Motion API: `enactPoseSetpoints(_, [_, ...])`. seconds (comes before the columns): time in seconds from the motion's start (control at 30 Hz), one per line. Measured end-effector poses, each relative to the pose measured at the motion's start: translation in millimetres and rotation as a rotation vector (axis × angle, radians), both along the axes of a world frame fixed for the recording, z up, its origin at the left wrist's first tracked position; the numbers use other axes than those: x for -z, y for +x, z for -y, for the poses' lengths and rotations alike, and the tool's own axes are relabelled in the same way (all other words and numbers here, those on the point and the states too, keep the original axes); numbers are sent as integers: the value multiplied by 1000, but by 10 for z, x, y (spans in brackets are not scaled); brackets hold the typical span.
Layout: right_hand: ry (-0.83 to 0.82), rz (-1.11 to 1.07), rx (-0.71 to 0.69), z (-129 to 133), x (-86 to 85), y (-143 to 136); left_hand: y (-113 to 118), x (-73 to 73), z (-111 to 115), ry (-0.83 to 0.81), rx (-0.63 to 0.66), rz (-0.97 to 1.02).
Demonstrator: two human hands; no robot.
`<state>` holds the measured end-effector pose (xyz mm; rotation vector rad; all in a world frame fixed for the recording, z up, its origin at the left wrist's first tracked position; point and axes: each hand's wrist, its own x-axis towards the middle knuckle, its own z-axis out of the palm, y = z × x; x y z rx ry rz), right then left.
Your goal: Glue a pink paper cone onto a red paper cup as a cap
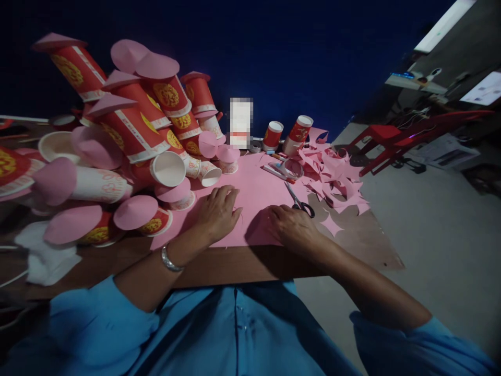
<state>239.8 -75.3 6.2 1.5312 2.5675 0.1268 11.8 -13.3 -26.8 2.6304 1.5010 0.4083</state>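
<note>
A large pink paper sheet (254,188) lies on the wooden table in front of me. My left hand (219,213) rests palm down on it, with thumb and fingers apart. To its right, my right hand (291,225) is closed low over the sheet, its fingers curled under. What those fingers hold, if anything, is hidden. Faint curved lines show on the paper between my hands. Just beyond my right hand lie scissors (299,201) with black handles. A small four-pointed pink scrap (332,223) sits to the right of that hand.
Red and white paper cups with pink paper cones (135,212) are piled at the left. Two red cups (273,137) stand at the back. Pink offcuts (336,172) heap up at the right, beside pens and a roll of tape (293,168). A white cloth (47,253) lies front left.
</note>
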Motion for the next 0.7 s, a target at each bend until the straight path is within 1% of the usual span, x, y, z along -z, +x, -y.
enactPoseSetpoints(0.07, [38,-99,-67,95,65,30,-2,5,-10,4,-13,-3])
enactPoseSetpoints(0.13, [97,-163,-115,188,179,66,-1,9,-14,-1,-16,-25])
enactPoseSetpoints(0.23, [179,-190,-132,292,370,103,0,12,-12,3,-29,-48])
enactPoseSetpoints(0.33, [242,-198,-156,353,480,103,-1,3,-3,31,-36,-43])
enactPoseSetpoints(0.4, [270,-195,-180,381,493,88,0,-9,5,52,-38,-45])
enactPoseSetpoints(0.57, [311,-126,-225,440,456,57,3,-30,10,57,-38,-74])
enactPoseSetpoints(0.7, [297,-92,-251,488,472,76,1,-23,0,58,-57,-97])
